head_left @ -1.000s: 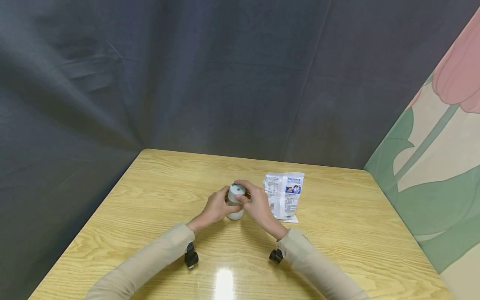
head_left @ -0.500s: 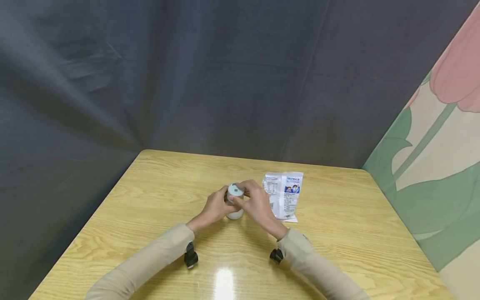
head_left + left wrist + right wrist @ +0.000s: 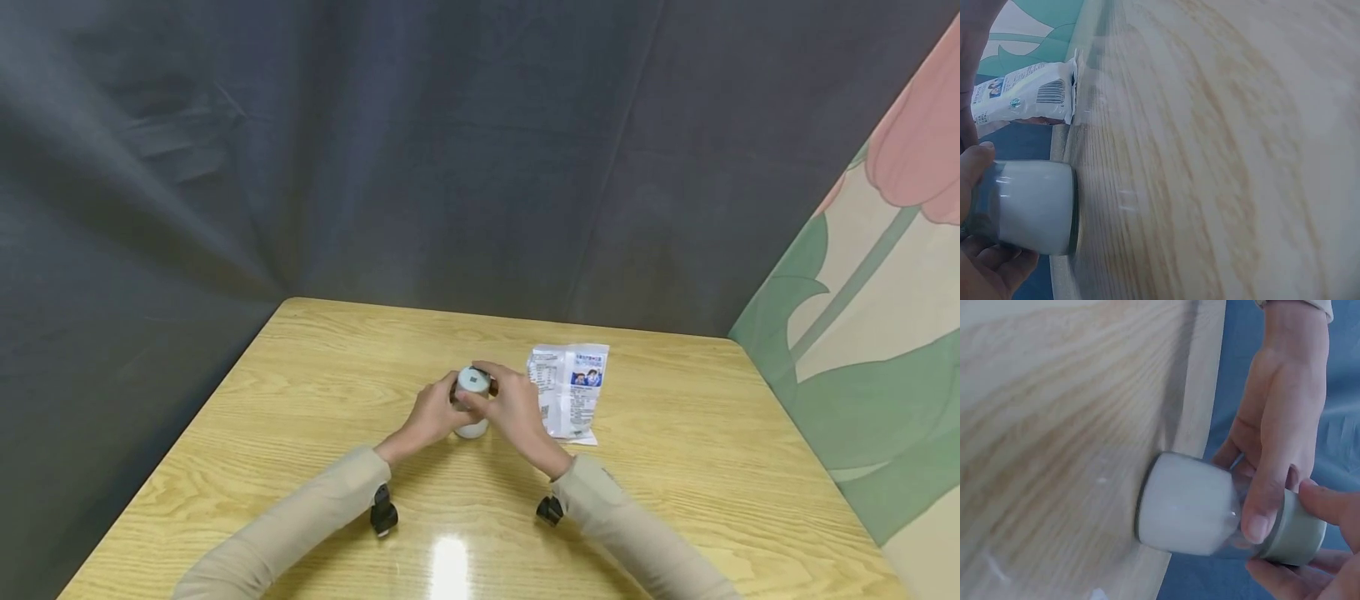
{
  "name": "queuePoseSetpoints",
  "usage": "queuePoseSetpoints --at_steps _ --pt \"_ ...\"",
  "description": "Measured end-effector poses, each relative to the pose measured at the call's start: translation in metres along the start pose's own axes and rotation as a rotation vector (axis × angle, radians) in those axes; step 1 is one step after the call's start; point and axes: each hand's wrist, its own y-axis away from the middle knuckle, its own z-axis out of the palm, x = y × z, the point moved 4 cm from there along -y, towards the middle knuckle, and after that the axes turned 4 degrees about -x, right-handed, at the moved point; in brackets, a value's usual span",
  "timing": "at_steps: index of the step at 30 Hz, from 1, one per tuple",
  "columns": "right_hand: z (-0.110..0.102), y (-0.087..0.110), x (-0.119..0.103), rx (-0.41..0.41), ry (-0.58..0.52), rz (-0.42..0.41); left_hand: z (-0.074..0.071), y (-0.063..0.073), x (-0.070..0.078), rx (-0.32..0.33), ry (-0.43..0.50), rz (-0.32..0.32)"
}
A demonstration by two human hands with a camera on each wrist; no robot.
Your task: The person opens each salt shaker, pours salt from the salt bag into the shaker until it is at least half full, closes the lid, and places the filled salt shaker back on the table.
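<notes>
A glass jar (image 3: 471,430) with white contents stands upright on the table, a pale green lid (image 3: 473,380) on its top. My left hand (image 3: 432,415) grips the jar around its upper part, with the thumb (image 3: 1260,519) lying across the glass just below the lid. From the other side my right hand (image 3: 517,412) pinches the lid's side between thumb and fingers. In the left wrist view the jar's white lower part (image 3: 1035,203) shows large, while its lid is mostly hidden behind the fingers.
Right of the jar is a white printed packet (image 3: 570,392) with a small blue picture. The wooden table (image 3: 330,367) ends at a dark curtain (image 3: 450,167) behind. A flower-patterned panel (image 3: 862,400) borders the right side. Black wrist cameras hang below both sleeves.
My right thumb has slid leftward around the lid's near side, and the dark mark on the lid's top has shifted slightly. My left hand and the jar stay in nearly the same place.
</notes>
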Motion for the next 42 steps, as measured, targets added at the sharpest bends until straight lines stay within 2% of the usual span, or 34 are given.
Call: queuePoseSetpoints --at_steps 4,8,12,18,20,22,29,32,35,39,42 --pt "0.000 -0.001 -0.001 -0.004 -0.019 -0.024 -0.002 -0.001 0.000 0.013 -0.010 0.002" --pt "-0.001 -0.003 0.002 -0.052 -0.071 -0.046 -0.004 -0.002 0.001 0.017 -0.006 -0.008" --pt "-0.002 -0.005 0.007 -0.113 -0.116 -0.051 -0.004 -0.002 0.001 -0.006 0.005 -0.020" --pt "-0.002 -0.010 0.012 -0.252 -0.299 -0.025 -0.004 -0.001 0.000 -0.046 0.037 -0.036" --pt "-0.001 -0.010 0.013 -0.263 -0.347 -0.015 -0.004 0.000 0.000 -0.051 0.046 -0.038" --pt "0.000 -0.009 0.012 -0.237 -0.342 -0.001 -0.004 0.000 0.000 -0.049 0.043 -0.038" --pt "0.004 0.001 0.007 -0.022 -0.118 0.036 -0.004 0.000 -0.001 -0.001 -0.002 -0.036" --pt "0.004 0.002 0.005 0.003 -0.081 0.037 -0.004 0.000 -0.002 0.007 -0.006 -0.042" --pt "0.001 0.000 0.004 -0.058 -0.089 0.034 -0.002 0.000 -0.002 -0.002 0.004 -0.044" --pt "-0.005 -0.004 0.005 -0.211 -0.241 0.038 -0.001 -0.001 -0.002 -0.016 0.001 -0.026" --pt "-0.008 -0.006 0.004 -0.259 -0.306 0.040 -0.001 -0.002 -0.002 -0.016 -0.002 -0.018"
